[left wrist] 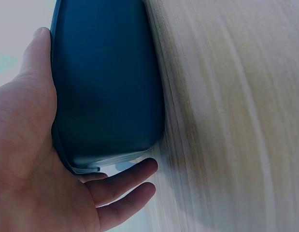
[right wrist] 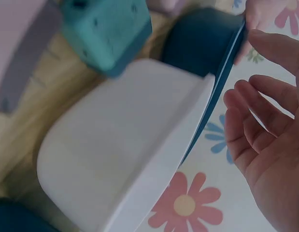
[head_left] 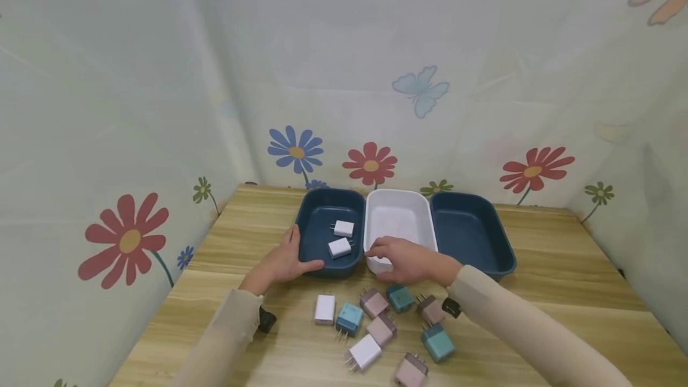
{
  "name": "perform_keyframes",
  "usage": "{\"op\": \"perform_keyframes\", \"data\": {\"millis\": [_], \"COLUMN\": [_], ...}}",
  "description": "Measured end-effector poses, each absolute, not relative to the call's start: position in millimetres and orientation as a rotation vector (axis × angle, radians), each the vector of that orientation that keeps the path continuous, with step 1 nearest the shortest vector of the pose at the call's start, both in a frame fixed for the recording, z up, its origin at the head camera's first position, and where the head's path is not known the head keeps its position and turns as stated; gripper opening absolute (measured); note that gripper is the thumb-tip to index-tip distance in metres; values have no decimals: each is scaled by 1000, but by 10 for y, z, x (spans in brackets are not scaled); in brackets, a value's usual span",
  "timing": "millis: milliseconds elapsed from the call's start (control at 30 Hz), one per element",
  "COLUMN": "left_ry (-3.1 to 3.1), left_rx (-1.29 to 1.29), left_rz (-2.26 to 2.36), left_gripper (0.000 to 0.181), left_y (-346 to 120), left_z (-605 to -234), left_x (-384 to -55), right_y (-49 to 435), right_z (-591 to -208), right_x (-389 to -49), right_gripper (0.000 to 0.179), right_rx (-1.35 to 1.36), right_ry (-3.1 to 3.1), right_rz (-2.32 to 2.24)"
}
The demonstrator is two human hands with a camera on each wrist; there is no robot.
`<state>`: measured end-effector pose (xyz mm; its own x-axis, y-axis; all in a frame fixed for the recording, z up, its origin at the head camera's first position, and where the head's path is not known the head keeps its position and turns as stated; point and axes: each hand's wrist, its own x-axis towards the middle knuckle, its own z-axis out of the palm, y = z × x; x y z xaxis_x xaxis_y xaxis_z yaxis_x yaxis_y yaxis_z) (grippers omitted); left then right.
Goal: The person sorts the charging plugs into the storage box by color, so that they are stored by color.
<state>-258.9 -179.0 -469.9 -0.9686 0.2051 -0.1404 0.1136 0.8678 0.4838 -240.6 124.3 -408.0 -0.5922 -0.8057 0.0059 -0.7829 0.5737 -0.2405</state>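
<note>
My left hand (head_left: 282, 263) rests along the left side of the left dark blue tray (head_left: 330, 270). In the left wrist view, its thumb lies by the tray's rim and its fingers reach loosely past the end wall. Two white charger plugs, one (head_left: 343, 229) behind the other (head_left: 340, 248), lie inside that tray. Above the front edge of the white tray (head_left: 400, 217) is my right hand (head_left: 405, 258). The right wrist view shows its fingers loosely bent, with nothing held.
To the right stands another dark blue tray (head_left: 467, 232). In front of the trays lie several loose charger plugs: white (head_left: 325, 309), teal (head_left: 438, 343) and pink (head_left: 411, 370). A patterned curtain (head_left: 333, 76) hangs behind the wooden table (head_left: 543, 291).
</note>
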Motion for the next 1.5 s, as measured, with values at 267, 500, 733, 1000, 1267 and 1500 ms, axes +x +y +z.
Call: {"op": "perform_keyframes", "data": {"millis": [267, 500, 733, 1000, 1267, 1500], "left_ry": [2859, 2861, 2856, 2855, 2855, 2857], "left_rx": [251, 254, 241, 239, 248, 257], "left_rz": [708, 710, 724, 725, 730, 723], "left_gripper": [122, 122, 123, 122, 121, 121], "left_y": [-1807, -1806, -1797, -1800, -1792, -1796], "left_z": [-4714, -4751, -4752, -4738, -4711, -4701], "left_x": [-2615, -2625, -2619, -2611, -2590, -2589], "right_y": [1198, 1174, 1161, 1133, 1082, 1052], "right_z": [-4137, -4199, -4269, -4401, -4334, -4368], "right_x": [-2214, -2133, -2078, -1999, -1850, -1792], "right_gripper": [44, 39, 36, 39, 41, 44], "right_rx": [-1443, -1523, -1594, -1749, -1791, -1894], "right_ry": [2623, 2585, 2546, 2484, 2379, 2356], "right_rz": [-294, -266, -296, -292, -319, -251]}}
